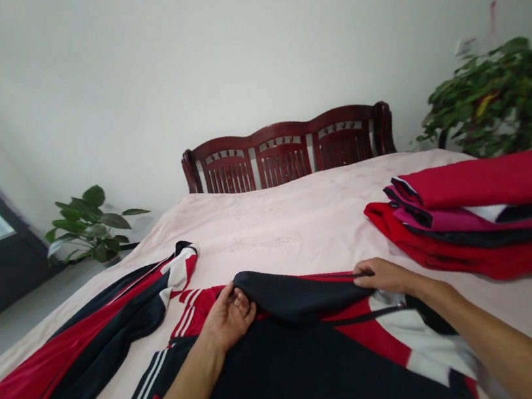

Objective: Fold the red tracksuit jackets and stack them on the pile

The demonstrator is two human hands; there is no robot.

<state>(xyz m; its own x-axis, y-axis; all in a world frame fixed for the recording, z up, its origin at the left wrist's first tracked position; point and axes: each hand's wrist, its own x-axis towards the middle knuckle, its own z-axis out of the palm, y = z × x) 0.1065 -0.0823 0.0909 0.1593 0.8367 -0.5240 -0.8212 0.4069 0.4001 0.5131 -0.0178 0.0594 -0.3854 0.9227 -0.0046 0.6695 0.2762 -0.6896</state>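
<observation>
there are two jackets and one pile: a red and black jacket under the hands, a jacket beside it, and a red pile. the left hand and right hand are apart, both pinching the first jacket's dark edge. everything lies on a pale pink bed (its headboard is dark red wood), between a small plant and a big plant.

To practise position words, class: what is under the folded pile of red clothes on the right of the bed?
The folded pile of red clothes lies on a pale pink bedsheet, which shows beside it. The patch directly beneath the pile is covered and cannot be seen.
</observation>
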